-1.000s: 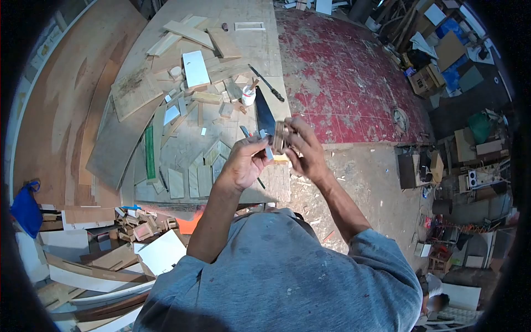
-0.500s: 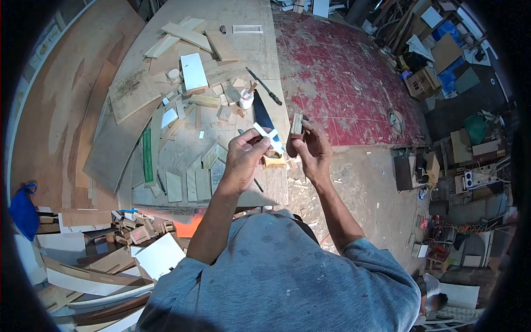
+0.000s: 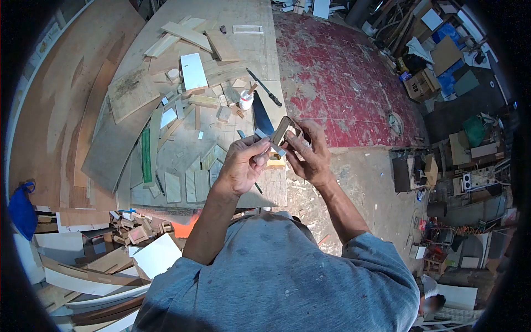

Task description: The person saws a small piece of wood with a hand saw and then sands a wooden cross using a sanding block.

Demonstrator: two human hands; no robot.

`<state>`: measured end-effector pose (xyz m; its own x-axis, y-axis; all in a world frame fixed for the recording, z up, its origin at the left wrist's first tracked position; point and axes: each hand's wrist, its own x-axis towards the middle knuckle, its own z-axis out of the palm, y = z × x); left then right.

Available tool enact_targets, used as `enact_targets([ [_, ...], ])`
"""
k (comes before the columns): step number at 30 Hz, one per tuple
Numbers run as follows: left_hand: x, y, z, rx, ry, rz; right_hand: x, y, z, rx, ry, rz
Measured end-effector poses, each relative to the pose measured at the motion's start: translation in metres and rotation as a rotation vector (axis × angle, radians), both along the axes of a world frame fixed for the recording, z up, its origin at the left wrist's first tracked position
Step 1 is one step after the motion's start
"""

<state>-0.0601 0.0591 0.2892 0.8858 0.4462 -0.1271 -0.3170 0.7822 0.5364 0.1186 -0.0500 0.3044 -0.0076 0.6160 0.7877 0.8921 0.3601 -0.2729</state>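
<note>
My left hand grips a small white and blue tool, its tip against a small wooden piece. My right hand holds that wooden piece tilted, fingers wrapped round its far side. Both hands are raised above the near right corner of the workbench. A small yellowish wooden block lies on the bench just below the hands, partly hidden by them.
The bench carries many wood offcuts, a white panel, a white glue pot, a dark saw blade and a green strip. Red tiled floor lies to the right. Scrap boards pile up at lower left.
The hands have come together again. The wooden piece, held upright and apart from the tool half a second ago, is now tilted and touching the tool's tip.
</note>
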Motion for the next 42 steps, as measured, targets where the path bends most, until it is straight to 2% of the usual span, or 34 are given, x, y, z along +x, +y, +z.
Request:
enact_targets([
  [7, -0.001, -0.008, 0.010, -0.050, 0.100, 0.081, 0.004, 0.000, -0.008, 0.027, -0.034, -0.014],
  [9, 0.002, -0.006, 0.011, 0.052, 0.071, 0.073, 0.021, 0.011, -0.008, 0.007, 0.105, -0.234],
  [10, 0.002, -0.009, 0.010, 0.096, 0.105, 0.072, 0.027, 0.013, 0.001, 0.100, 0.131, -0.314],
  [11, 0.004, -0.008, 0.009, 0.097, 0.101, 0.083, 0.026, 0.012, 0.007, 0.101, 0.128, -0.303],
  [13, 0.007, -0.007, 0.008, 0.206, 0.128, 0.181, 0.016, -0.001, 0.009, -0.023, 0.081, -0.093],
  [15, 0.010, -0.009, 0.008, 0.221, 0.175, 0.240, 0.011, -0.007, 0.015, -0.089, 0.105, -0.058],
  [17, 0.010, -0.007, 0.000, 0.552, 0.264, 0.299, 0.008, -0.009, 0.022, -0.250, 0.378, -0.106],
  [21, 0.017, -0.011, -0.001, 0.653, 0.313, 0.410, -0.006, -0.010, 0.037, -0.282, 0.212, -0.190],
  [23, 0.019, -0.013, 0.002, 0.713, 0.341, 0.441, -0.020, -0.007, 0.039, -0.310, 0.271, -0.180],
  [25, 0.020, -0.013, -0.004, 0.770, 0.370, 0.474, -0.029, -0.003, 0.040, -0.328, 0.163, -0.264],
  [28, 0.022, -0.011, -0.018, 0.885, 0.376, 0.613, -0.036, 0.001, 0.037, -0.315, 0.144, -0.261],
  [30, 0.014, -0.017, -0.020, 1.172, 0.405, 0.732, -0.043, 0.006, 0.033, -0.296, 0.170, -0.214],
  [31, 0.012, -0.019, -0.021, 1.207, 0.320, 0.795, -0.044, 0.011, 0.030, -0.297, 0.174, -0.199],
  [33, -0.002, -0.018, -0.035, 1.248, 0.370, 0.748, -0.047, 0.017, 0.018, -0.379, 0.174, -0.208],
  [34, -0.009, -0.017, -0.059, 1.251, 0.430, 0.686, -0.052, 0.017, 0.012, -0.408, 0.310, -0.218],
  [35, -0.021, -0.017, -0.081, 1.239, 0.465, 0.692, -0.052, 0.017, 0.008, -0.435, 0.441, -0.235],
  [37, -0.049, -0.019, -0.116, 0.549, 0.489, 0.594, -0.034, 0.011, -0.033, -0.403, 0.459, -0.339],
  [38, -0.069, -0.010, -0.141, 0.467, 0.685, 0.572, -0.028, 0.005, -0.049, -0.486, 0.509, -0.385],
  [39, -0.085, -0.005, -0.183, 0.237, 0.763, 0.575, -0.024, -0.003, -0.063, -0.570, 0.554, -0.433],
  [40, -0.098, -0.007, -0.214, 0.097, 0.747, 0.611, -0.022, -0.011, -0.079, -0.586, 0.559, -0.431],
  [41, -0.105, -0.009, -0.236, -0.038, 0.725, 0.648, -0.021, -0.017, -0.094, -0.716, 0.611, -0.473],
  [42, -0.104, -0.009, -0.248, -0.042, 0.733, 0.647, -0.021, -0.023, -0.108, -0.843, 0.663, -0.515],
])
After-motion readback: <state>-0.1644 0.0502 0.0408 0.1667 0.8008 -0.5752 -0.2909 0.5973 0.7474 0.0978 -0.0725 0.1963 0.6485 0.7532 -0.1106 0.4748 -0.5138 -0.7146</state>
